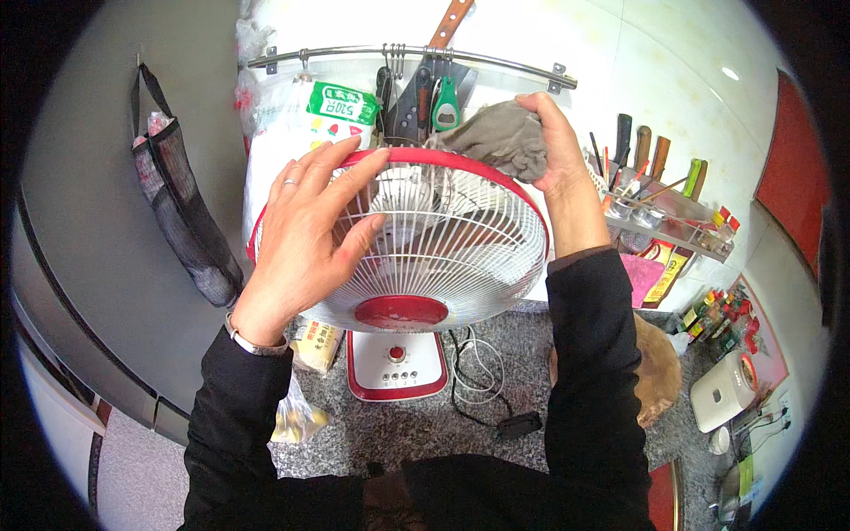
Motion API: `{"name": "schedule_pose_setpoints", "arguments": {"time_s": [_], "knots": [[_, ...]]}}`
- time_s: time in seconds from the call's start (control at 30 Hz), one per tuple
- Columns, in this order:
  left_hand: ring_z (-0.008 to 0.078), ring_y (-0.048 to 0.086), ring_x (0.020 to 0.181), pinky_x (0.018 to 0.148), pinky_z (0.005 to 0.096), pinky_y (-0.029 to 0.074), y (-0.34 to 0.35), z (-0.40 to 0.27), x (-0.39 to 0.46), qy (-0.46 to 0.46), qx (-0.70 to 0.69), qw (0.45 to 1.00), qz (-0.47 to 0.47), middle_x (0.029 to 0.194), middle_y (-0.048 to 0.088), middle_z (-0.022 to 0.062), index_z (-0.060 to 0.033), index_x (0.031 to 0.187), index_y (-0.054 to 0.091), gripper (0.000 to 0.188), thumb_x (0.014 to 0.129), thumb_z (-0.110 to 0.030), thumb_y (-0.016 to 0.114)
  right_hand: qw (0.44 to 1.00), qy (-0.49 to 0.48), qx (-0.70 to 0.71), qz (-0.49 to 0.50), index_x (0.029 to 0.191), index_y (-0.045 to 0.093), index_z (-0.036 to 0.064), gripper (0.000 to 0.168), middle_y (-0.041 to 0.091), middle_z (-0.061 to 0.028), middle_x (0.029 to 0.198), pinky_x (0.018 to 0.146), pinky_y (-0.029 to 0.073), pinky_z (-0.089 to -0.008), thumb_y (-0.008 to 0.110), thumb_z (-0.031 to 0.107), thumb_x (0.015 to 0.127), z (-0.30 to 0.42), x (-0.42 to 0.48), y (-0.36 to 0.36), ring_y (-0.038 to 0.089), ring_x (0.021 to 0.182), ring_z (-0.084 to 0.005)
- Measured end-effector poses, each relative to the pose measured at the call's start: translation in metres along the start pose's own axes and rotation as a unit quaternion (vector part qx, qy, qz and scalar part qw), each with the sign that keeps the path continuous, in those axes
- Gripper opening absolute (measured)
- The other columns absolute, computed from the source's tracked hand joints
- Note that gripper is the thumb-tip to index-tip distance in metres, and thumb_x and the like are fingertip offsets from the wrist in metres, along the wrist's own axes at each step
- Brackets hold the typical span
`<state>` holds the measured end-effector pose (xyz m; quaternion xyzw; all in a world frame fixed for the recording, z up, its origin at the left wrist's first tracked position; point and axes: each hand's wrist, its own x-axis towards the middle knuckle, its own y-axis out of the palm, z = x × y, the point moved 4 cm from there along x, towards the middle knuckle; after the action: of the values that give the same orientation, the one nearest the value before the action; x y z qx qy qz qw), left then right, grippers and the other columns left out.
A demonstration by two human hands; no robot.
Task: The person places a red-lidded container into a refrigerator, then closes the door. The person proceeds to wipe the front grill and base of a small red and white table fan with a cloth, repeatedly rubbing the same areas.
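Note:
An electric fan with a red-rimmed white wire grille (425, 265) stands on a stone-patterned counter, with its red and white control base (396, 368) below. My left hand (312, 232) lies spread against the left of the grille, fingertips reaching its red top rim. In my right hand (558, 143) is a bunched grey cloth (498, 139), held at the upper right of the rim. The cloth's lower part passes behind the rim. Through the wires the white motor housing (402, 196) shows; the blades are hard to make out.
A wall rail (491, 60) with hanging cleavers and a green bottle opener (447, 109) runs behind the fan. At right are a knife and utensil rack (690, 219) and sauce bottles (704, 315). A black cable plug (519, 423) and bagged food (299, 415) lie near the base.

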<state>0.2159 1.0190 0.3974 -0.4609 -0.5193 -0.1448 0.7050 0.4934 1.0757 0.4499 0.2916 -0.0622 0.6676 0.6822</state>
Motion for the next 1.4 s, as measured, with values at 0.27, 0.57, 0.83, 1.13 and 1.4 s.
{"name": "schedule_pose_setpoints", "arguments": {"time_s": [0.27, 0.57, 0.83, 1.13, 1.4], "knots": [[0.0346, 0.042, 0.129, 0.110, 0.0521, 0.025, 0.025, -0.054, 0.032, 0.063, 0.088, 0.994, -0.001, 0.136, 0.049, 0.0125, -0.0164, 0.134, 0.051, 0.058, 0.081, -0.031, 0.068, 0.981, 0.026, -0.185, -0.048, 0.106, 0.061, -0.003, 0.042, 0.066, -0.0127, 0.098, 0.075, 0.050, -0.0381, 0.057, 0.034, 0.086, -0.010, 0.015, -0.047, 0.064, 0.085, -0.0239], [0.0301, 0.051, 0.118, 0.102, 0.0502, 0.032, 0.043, -0.065, 0.040, 0.073, 0.137, 0.988, -0.007, 0.127, 0.057, 0.0088, -0.0201, 0.128, 0.058, 0.056, 0.078, -0.045, 0.068, 0.877, 0.245, -0.304, 0.280, 0.108, 0.065, -0.001, 0.046, 0.068, -0.0118, 0.099, 0.068, 0.054, -0.0285, 0.060, 0.040, 0.090, -0.086, 0.018, -0.041, 0.064, 0.079, -0.0148], [0.0297, 0.052, 0.115, 0.100, 0.0461, 0.034, 0.040, -0.064, 0.038, 0.082, 0.140, 0.987, 0.003, 0.125, 0.058, 0.0088, -0.0178, 0.127, 0.059, 0.055, 0.079, -0.044, 0.067, 0.940, 0.098, -0.290, 0.149, 0.093, 0.068, -0.006, 0.037, 0.069, -0.0135, 0.087, 0.062, 0.050, -0.0303, 0.060, 0.028, 0.082, -0.068, 0.001, -0.034, 0.063, 0.072, -0.0169], [0.0308, 0.050, 0.116, 0.100, 0.0444, 0.035, 0.040, -0.068, 0.040, 0.086, 0.145, 0.985, 0.024, 0.129, 0.057, 0.0098, -0.0170, 0.129, 0.058, 0.057, 0.080, -0.045, 0.066, 0.977, 0.007, -0.206, 0.048, 0.084, 0.064, -0.002, 0.026, 0.064, -0.0050, 0.076, 0.058, 0.048, -0.0282, 0.058, 0.023, 0.082, -0.025, -0.032, -0.045, 0.060, 0.063, -0.0134], [0.0318, 0.048, 0.121, 0.103, 0.0467, 0.032, 0.042, -0.065, 0.041, 0.080, 0.175, 0.981, 0.026, 0.131, 0.055, 0.0109, -0.0173, 0.132, 0.056, 0.057, 0.083, -0.045, 0.063, 0.993, -0.073, -0.087, -0.024, 0.096, 0.065, 0.003, 0.027, 0.066, -0.0074, 0.091, 0.073, 0.049, -0.0301, 0.060, 0.027, 0.086, -0.004, -0.056, -0.081, 0.063, 0.081, -0.0169]]}}
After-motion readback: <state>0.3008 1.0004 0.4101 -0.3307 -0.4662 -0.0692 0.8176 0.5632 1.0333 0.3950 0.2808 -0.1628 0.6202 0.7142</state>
